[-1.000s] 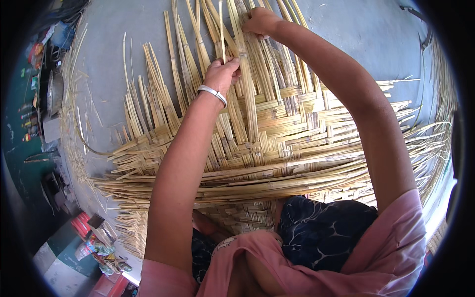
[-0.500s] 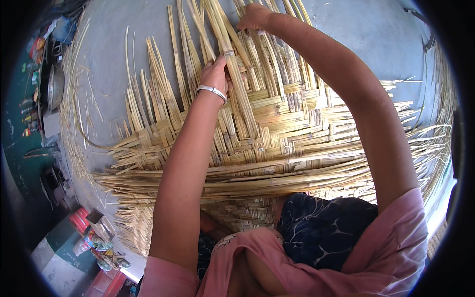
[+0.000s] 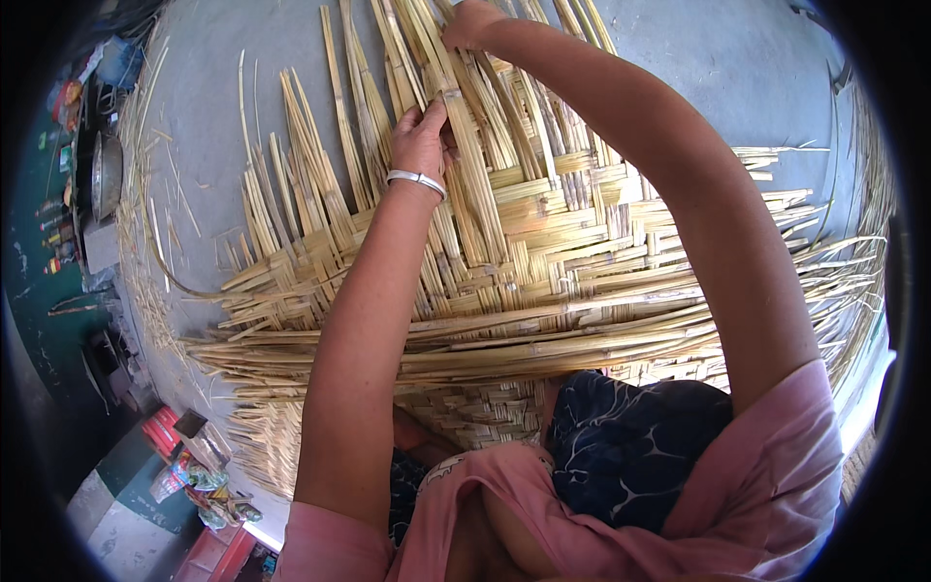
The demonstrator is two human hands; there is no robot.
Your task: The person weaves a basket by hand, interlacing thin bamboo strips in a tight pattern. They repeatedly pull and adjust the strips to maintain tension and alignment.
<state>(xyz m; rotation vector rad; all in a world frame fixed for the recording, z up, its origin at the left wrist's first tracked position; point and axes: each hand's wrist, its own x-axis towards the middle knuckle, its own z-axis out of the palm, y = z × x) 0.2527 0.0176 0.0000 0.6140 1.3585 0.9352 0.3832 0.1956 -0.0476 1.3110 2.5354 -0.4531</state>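
Fingers [image 3: 433, 113] of my left hand [image 3: 419, 150] pinch reed strips [image 3: 464, 141]; on my right hand [image 3: 473, 24], farther off, I cannot tell closure. I judge the strips light, springy, splittable: hold flat, mid-length.

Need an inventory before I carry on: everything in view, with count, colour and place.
Woven mat: one, straw-yellow, centre
Lengthwise strips: many, straw-yellow, running from mat toward top edge
Crosswise strips: many, straw-yellow, across mat's near side
Loose stalks: many, pale straw, far right
Straw scraps: many, pale straw, left of mat
Floor: one, blue-grey, beyond mat
Round pan: one, grey, left
Bagged items: several, mixed colours, lower left
Container: one, red, bottom left
Top: one, pink, bottom centre
Patterned cloth: dark blue and white, over lap
Bangle: one, silver, left wrist
Arms: two, bare, over mat
Left grip: one, bare, at lengthwise strips
Right grip: one, bare, top edge, among strip ends
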